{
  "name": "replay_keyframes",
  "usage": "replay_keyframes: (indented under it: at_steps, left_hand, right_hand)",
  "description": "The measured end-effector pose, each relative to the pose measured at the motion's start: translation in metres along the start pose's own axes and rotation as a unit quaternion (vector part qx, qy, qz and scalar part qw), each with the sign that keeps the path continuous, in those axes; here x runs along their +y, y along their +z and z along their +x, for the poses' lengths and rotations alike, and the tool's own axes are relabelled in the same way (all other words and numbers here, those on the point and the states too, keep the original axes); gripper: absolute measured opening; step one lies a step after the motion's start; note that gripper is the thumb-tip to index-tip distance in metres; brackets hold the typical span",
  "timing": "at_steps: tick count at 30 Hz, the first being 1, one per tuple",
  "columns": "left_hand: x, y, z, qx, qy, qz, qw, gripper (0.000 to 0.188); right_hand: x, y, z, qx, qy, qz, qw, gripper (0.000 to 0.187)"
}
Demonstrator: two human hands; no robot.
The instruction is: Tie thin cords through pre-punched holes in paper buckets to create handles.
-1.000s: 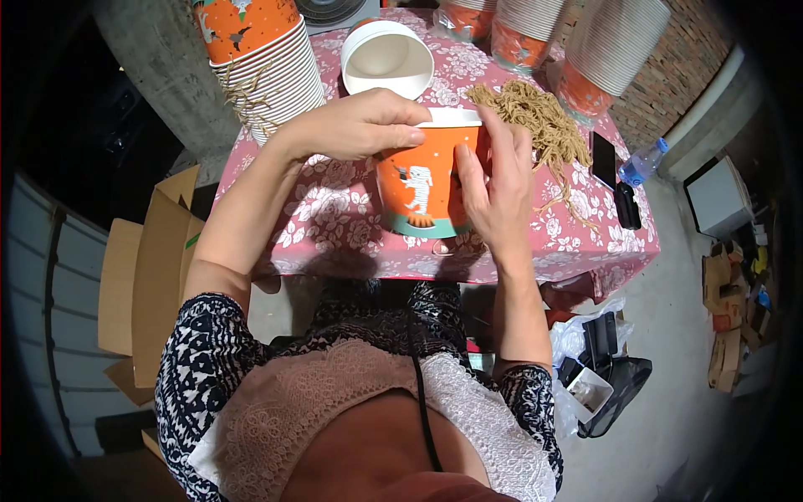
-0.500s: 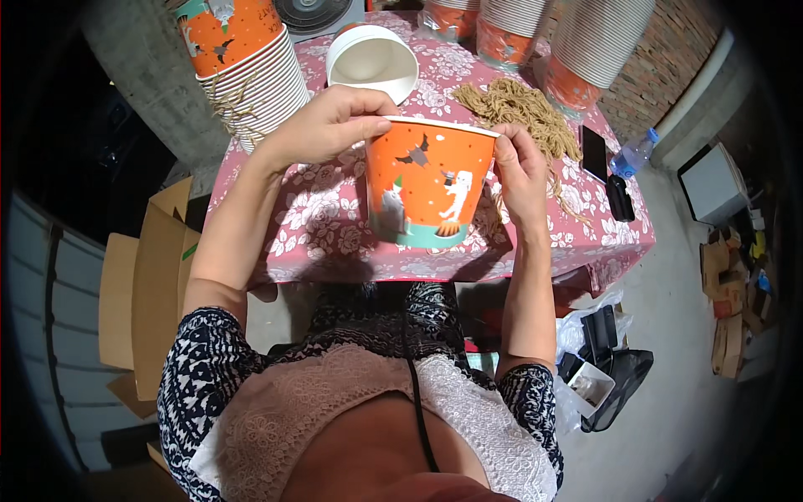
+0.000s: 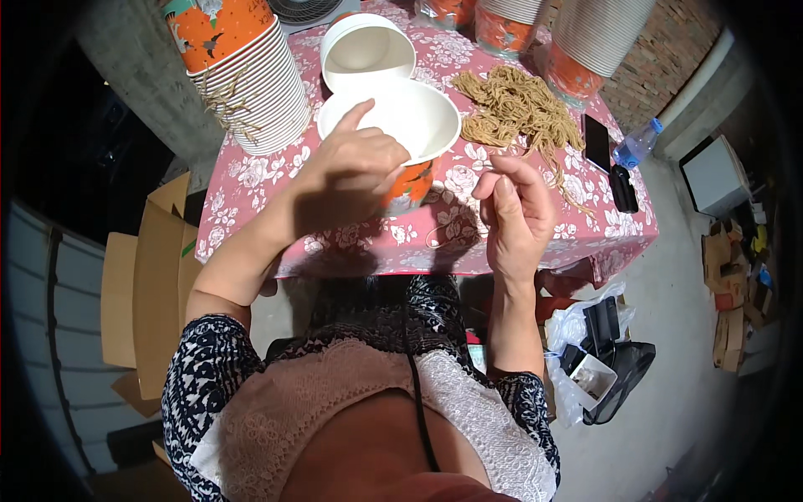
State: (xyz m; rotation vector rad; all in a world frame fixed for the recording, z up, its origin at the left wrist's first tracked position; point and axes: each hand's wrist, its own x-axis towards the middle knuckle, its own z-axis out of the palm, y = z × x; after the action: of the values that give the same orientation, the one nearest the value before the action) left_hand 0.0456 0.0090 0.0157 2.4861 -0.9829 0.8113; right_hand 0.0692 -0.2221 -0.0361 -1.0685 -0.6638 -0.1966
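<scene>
An orange paper bucket [image 3: 411, 182] with a white inside and printed figures stands upright near the front of the table. My left hand [image 3: 355, 163] is in front of its near left side, one finger stretched over the rim and the others curled. What those fingers grip is hidden. To the bucket's right, apart from it, my right hand [image 3: 519, 205] is raised with thumb and fingers pinched together; anything between them is too small to make out. A thin pale strand [image 3: 437, 238] curves over the cloth between the bucket and my right hand. Behind, another white bucket [image 3: 368, 52] lies tipped on its side.
A tall stack of buckets [image 3: 251, 92] with cord pieces stands at left. A heap of tan cords [image 3: 523, 109] lies right of centre. Further right are a phone [image 3: 596, 142], a black case [image 3: 623, 189] and a bottle [image 3: 638, 144]. More wrapped stacks [image 3: 585, 58] stand behind.
The bucket, earlier held by its rim in both hands with its side facing me, now stands on the table, opening up. My right hand has let go and moved down; my left has shifted right.
</scene>
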Motion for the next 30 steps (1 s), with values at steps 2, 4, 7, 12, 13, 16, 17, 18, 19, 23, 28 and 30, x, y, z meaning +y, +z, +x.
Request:
replay_keyframes:
  at_steps: [2, 4, 7, 12, 13, 16, 17, 18, 19, 23, 28, 30]
  left_hand:
    - [0.001, -0.001, -0.008, -0.035, -0.018, 0.000, 0.999, 0.009]
    - [0.008, -0.004, -0.010, -0.070, -0.036, -0.001, 0.997, 0.012]
    - [0.019, -0.007, -0.004, -0.004, -0.052, -0.002, 0.999, 0.034]
    - [0.039, 0.000, -0.010, 0.081, -0.037, -0.033, 0.996, 0.033]
    - [0.045, 0.000, -0.009, 0.070, -0.033, 0.002, 0.997, 0.036]
    - [0.053, 0.010, -0.005, 0.061, -0.036, 0.038, 0.997, 0.042]
    - [0.054, 0.013, -0.003, 0.065, -0.036, 0.043, 0.996, 0.035]
    - [0.053, 0.016, -0.001, 0.070, -0.035, 0.048, 0.996, 0.028]
    - [0.051, 0.016, -0.003, 0.068, -0.033, 0.050, 0.996, 0.028]
    - [0.047, 0.017, -0.004, 0.053, -0.029, -0.014, 0.998, 0.005]
    - [0.048, 0.013, -0.001, 0.014, -0.022, 0.034, 0.999, 0.008]
    - [0.049, 0.014, 0.002, 0.006, -0.018, 0.030, 0.999, 0.009]
  right_hand:
    - [0.002, 0.003, -0.007, 0.003, 0.014, 0.019, 1.000, 0.028]
    - [0.003, 0.006, -0.011, 0.007, 0.028, 0.038, 0.999, 0.030]
    - [0.002, 0.010, -0.016, 0.013, 0.047, 0.041, 0.998, 0.036]
    - [0.003, 0.020, -0.019, 0.007, 0.058, 0.042, 0.997, 0.036]
    - [0.003, 0.022, -0.019, 0.008, 0.058, 0.043, 0.997, 0.036]
    - [0.001, 0.025, -0.020, 0.025, 0.071, 0.034, 0.997, 0.034]
    - [-0.002, 0.025, -0.021, 0.021, 0.070, 0.049, 0.996, 0.033]
    - [-0.004, 0.025, -0.021, 0.017, 0.069, 0.063, 0.995, 0.032]
    - [-0.005, 0.023, -0.022, 0.017, 0.066, 0.066, 0.995, 0.032]
    - [-0.007, 0.017, -0.025, 0.002, 0.107, 0.036, 0.994, 0.025]
    - [-0.007, 0.019, -0.022, -0.009, 0.141, -0.024, 0.990, 0.025]
    - [-0.005, 0.023, -0.023, -0.014, 0.175, 0.032, 0.984, 0.025]
